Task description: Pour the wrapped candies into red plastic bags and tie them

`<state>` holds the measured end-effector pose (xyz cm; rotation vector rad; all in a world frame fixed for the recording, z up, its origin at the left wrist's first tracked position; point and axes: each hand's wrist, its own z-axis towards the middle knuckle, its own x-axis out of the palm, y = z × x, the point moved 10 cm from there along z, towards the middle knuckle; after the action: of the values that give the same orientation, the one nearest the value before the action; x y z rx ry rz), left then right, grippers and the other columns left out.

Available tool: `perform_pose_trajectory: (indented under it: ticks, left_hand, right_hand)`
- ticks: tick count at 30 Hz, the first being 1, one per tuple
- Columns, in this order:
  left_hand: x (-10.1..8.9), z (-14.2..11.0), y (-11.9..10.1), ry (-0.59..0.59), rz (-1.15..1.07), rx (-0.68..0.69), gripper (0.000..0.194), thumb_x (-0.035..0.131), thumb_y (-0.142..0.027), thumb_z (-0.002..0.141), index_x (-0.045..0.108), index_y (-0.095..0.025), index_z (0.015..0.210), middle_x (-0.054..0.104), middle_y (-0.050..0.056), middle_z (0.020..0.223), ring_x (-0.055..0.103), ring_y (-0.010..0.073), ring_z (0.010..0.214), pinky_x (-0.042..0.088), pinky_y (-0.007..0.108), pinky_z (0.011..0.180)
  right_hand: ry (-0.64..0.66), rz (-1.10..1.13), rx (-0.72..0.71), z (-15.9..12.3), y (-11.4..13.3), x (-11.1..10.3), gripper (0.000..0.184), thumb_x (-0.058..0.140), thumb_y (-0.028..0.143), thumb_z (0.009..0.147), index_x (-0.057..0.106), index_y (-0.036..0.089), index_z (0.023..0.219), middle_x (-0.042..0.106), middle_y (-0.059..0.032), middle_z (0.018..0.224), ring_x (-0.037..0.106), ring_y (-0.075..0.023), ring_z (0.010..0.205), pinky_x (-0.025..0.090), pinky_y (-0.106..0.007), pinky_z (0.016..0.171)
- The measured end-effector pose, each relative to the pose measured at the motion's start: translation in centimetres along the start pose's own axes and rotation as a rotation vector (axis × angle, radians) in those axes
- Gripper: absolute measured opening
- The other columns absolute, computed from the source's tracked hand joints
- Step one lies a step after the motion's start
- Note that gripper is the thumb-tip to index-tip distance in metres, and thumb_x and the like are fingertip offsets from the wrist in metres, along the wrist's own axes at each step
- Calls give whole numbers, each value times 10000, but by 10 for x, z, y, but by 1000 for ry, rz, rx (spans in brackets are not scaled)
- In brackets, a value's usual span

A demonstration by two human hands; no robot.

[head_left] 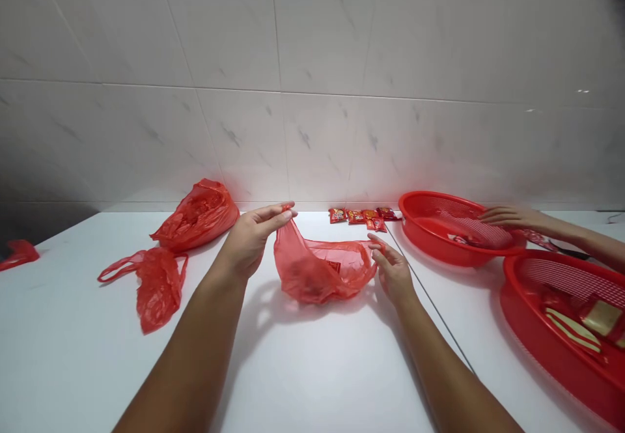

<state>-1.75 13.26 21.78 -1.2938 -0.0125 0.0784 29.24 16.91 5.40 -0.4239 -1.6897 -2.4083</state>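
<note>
A thin red plastic bag is spread between my two hands over the white table, its mouth facing up. My left hand pinches one top corner of it, drawn up higher than the rest. On the other side, my right hand grips the opposite edge between thumb and fingers. Through the see-through plastic a small red packet shows, along with darker shapes I cannot make out. Just behind the bag, several small red packets lie in a group near the wall.
At left sit a filled red bag and a crumpled red bag. Two red plastic baskets stand at right: the far basket and the near basket, which holds packaged items. Another person's hand reaches over the far one.
</note>
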Motion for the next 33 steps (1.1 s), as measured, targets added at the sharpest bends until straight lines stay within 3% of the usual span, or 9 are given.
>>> perform_pose_trajectory:
  ticks: [3,7,10,12,17,22,26,28,33]
  left_hand:
    - [10,0,-26,-57,-135,79,428,921,-485,696,835,-180,984,753,129,1261,572,348,1367,380,489,1212]
    - [3,-4,-41,-164,-182,188,391,898,-414,736,794,-187,1036,752,87,1215,675,307,1221,445,504,1178]
    - [-5,-10,-51,-218,-95,269,389,885,-385,752,759,-197,1069,751,67,1157,688,296,1204,474,505,1164]
    - [-8,-14,-57,-222,-34,291,399,878,-376,759,741,-201,1091,749,63,1138,693,292,1197,483,502,1161]
    - [-6,-20,-59,-162,26,256,357,812,-417,834,714,-215,1111,739,67,1159,726,267,1086,578,477,1041]
    - [14,-15,-41,13,161,152,354,729,-457,899,720,-240,1178,701,83,1296,747,246,959,630,391,830]
    - [26,-13,-25,123,257,45,379,699,-460,918,727,-256,1235,754,76,1039,752,272,910,603,372,744]
    - [30,-13,-21,154,273,25,397,670,-451,936,719,-257,1279,756,83,1027,750,287,956,602,389,781]
    - [36,-14,-23,170,311,100,377,633,-490,959,750,-295,1260,557,95,1532,550,360,1401,598,446,966]
  right_hand:
    - [30,59,-115,6,37,11,267,848,435,815,800,253,1005,635,-111,1475,547,-292,1408,418,-506,1169]
    - [121,29,-299,14,117,45,238,833,396,850,788,272,1048,717,-93,1340,627,-271,1314,436,-501,1161]
    - [182,-33,-294,19,161,74,310,814,423,870,757,275,1136,749,-87,1214,708,-268,1157,538,-486,1039]
    - [210,-42,-236,20,174,90,345,804,437,879,727,281,1177,747,-73,1136,728,-261,1088,579,-461,964]
    - [240,-39,-117,14,158,113,393,762,453,921,638,325,1272,661,12,853,703,-193,822,607,-406,836]
    - [366,-149,6,10,129,128,450,751,487,935,609,313,1325,559,45,798,494,-101,560,512,-288,578]
    - [380,-199,21,9,127,130,440,752,512,932,627,306,1299,512,44,765,464,-111,577,452,-264,539]
    - [394,-192,7,8,129,134,445,761,508,926,625,309,1300,515,43,766,478,-120,598,461,-271,559]
    - [513,-233,100,1,115,150,511,790,486,900,601,311,1342,519,50,753,488,-128,626,455,-266,577]
